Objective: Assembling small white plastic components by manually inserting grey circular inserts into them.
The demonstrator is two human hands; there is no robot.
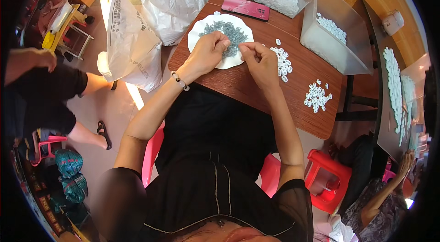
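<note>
A white scalloped plate [196,28] lies on the brown wooden table, heaped with small grey metal pieces [231,31] that look like screws. Over the plate's near left part, my left hand [208,54] has thumb and fingertips pressed together. My right hand [262,62] pinches at the plate's right rim, close to my left fingertips. Anything in either pinch is too small or too hidden to name. Right of my right hand is a loose pile of small white oval plastic parts [285,63] with holes. Another pile of small white parts [317,97] sits nearer the table's right edge.
A pink phone [245,8] lies beyond the plate. Two clear bins [316,40] of white parts stand at the back and right. White sacks [169,8] are on the floor to the left. A red stool [326,180] is at lower right. Other people sit on both sides.
</note>
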